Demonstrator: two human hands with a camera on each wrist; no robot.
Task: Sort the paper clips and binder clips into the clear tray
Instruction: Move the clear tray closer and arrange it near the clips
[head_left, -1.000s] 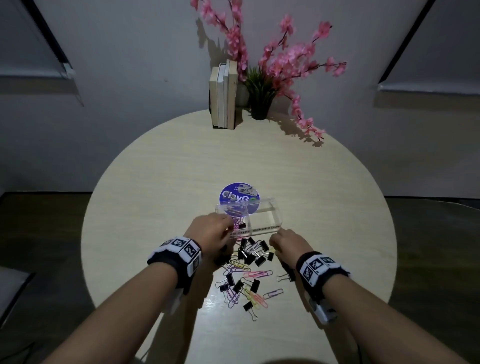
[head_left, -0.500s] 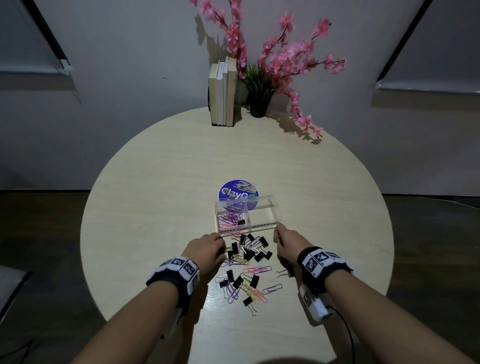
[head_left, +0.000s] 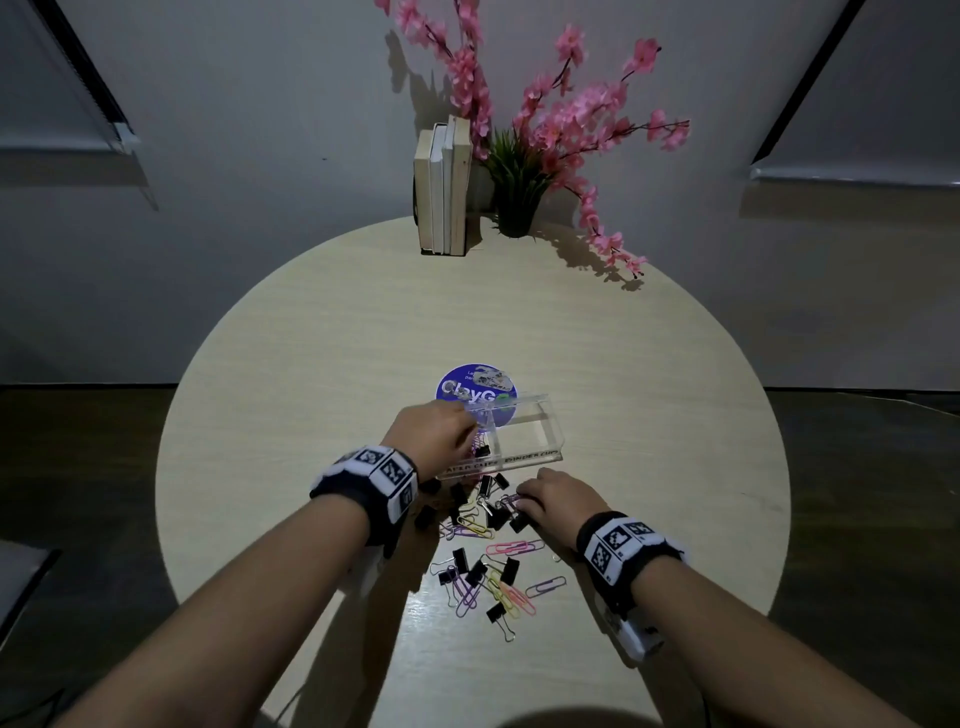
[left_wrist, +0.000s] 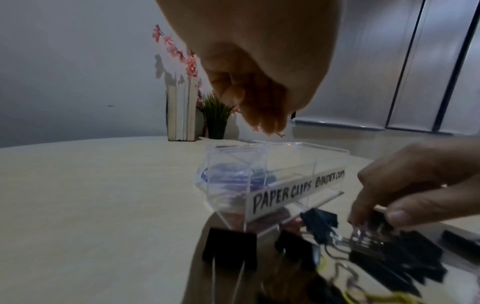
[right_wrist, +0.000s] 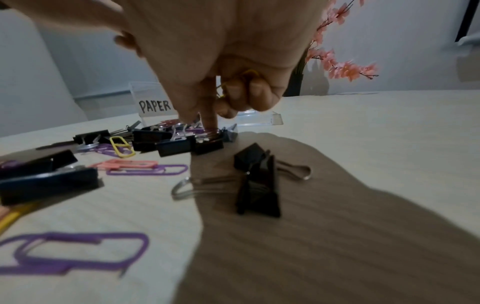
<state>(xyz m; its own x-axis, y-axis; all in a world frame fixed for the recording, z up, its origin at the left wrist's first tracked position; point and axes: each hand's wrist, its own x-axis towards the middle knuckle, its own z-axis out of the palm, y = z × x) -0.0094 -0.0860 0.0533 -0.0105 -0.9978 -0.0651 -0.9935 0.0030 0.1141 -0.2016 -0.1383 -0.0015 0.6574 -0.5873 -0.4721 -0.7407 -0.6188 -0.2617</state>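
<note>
**Both hands at work over the clip tray**

The clear tray (head_left: 524, 447) sat just beyond both sets of fingertips, its front strip lettered for paper clips on one side and binder clips on the other. Purple paper clips and one black binder clip (head_left: 482, 450) lay in the paper-clip side; the binder-clip side looked bare, so the sorting seemed barely begun.

The left hand (head_left: 434, 436) hung over the paper-clip compartment, its fingers (left_wrist: 262, 115) bunched and pointing down. Whether anything was pinched between them I could not tell. That pose suited a drop, or perhaps lifting out the stray binder clip.

The right hand (head_left: 558, 501) reached into the pile of clips (head_left: 488, 545) short of the tray, thumb and forefinger closing on a purple paper clip (head_left: 508, 502) among the black ones. Its other fingers (right_wrist: 255, 92) were curled against the palm around a yellow paper clip (right_wrist: 248, 75), likely stored to save trips.

Further off stood books (head_left: 442, 192) and a plant with pink blossom (head_left: 519, 176).
</note>
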